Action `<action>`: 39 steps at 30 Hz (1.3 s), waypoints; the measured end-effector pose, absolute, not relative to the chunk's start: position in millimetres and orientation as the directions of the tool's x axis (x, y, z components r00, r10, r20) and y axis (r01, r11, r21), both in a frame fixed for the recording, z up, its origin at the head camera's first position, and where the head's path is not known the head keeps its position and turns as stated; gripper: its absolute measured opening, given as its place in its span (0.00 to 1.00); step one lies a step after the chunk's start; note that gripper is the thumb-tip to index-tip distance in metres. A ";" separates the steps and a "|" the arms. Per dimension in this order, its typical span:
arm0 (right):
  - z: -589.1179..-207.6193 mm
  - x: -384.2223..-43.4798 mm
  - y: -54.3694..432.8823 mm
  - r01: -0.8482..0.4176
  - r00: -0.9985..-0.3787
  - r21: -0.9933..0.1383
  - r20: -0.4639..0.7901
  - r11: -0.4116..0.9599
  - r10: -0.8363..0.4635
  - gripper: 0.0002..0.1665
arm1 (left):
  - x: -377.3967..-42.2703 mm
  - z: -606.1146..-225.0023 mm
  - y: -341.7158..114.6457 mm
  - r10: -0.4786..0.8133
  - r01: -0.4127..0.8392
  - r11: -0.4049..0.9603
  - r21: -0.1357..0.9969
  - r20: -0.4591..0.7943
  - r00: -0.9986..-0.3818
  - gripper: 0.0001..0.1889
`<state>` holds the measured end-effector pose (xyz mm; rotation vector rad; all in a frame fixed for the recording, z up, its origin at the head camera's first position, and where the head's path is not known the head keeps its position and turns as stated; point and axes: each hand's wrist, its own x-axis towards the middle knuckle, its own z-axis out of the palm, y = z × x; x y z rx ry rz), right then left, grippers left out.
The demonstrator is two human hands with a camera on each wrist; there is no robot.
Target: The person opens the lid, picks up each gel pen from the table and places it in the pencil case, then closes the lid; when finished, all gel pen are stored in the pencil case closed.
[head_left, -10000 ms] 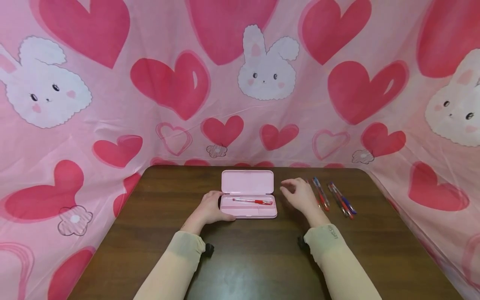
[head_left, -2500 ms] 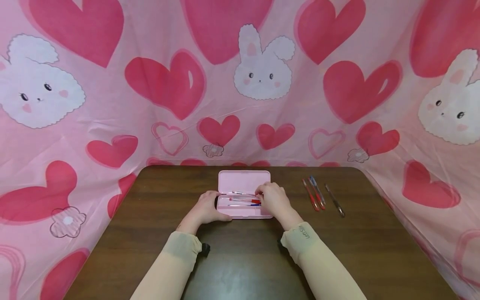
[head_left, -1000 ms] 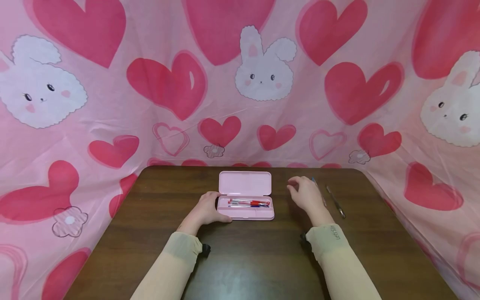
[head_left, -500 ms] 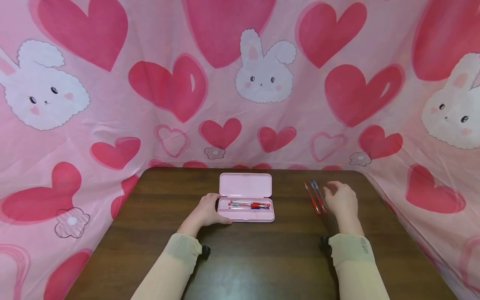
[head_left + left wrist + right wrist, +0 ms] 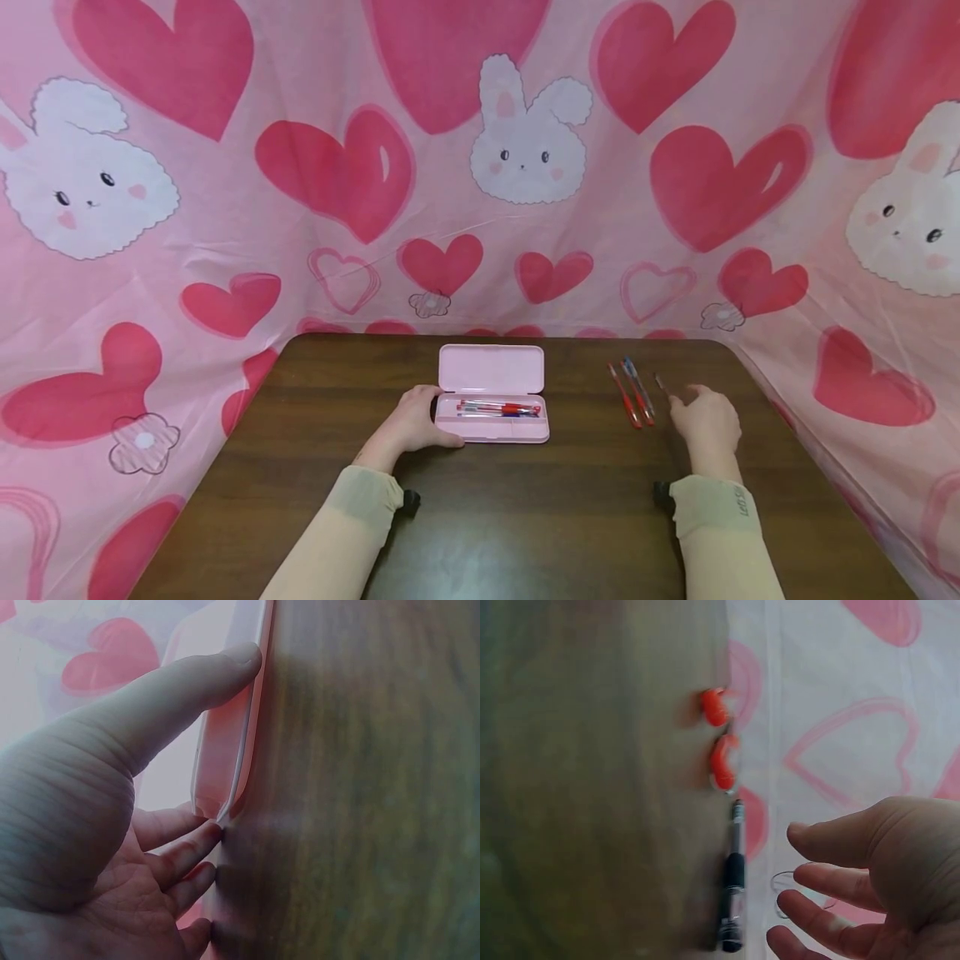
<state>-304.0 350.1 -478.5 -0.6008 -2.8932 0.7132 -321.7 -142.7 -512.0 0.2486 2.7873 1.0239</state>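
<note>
A pink pencil case (image 5: 491,369) stands with its lid up in the head view, several pens (image 5: 498,408) in its long compartment. My left hand (image 5: 411,421) holds its left end, the thumb (image 5: 202,679) along the front edge and the fingertips at the corner. My right hand (image 5: 707,423) hovers at a black-gripped pen (image 5: 735,877) on the table. Its fingers are loosely bent and apart from the pen in the right wrist view. In the head view that hand hides most of this pen.
Left of the right hand, a red pen (image 5: 625,395) and a second pen with a blue end (image 5: 639,392) lie side by side on the brown wooden table (image 5: 525,517). A pink cloth (image 5: 442,183) with hearts and rabbits hangs behind the table's far edge.
Since ten seconds ago more pens lie in the case and fewer on the table. The right hand has left the case and moved right, past the red pens. The left hand stays at the case.
</note>
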 end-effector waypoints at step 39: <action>-445.8 -319.4 256.0 -0.084 -0.968 -0.476 0.248 0.875 0.042 0.15 | -319.4 -507.6 -140.8 0.214 0.101 0.754 0.649 -0.096 -0.972 0.57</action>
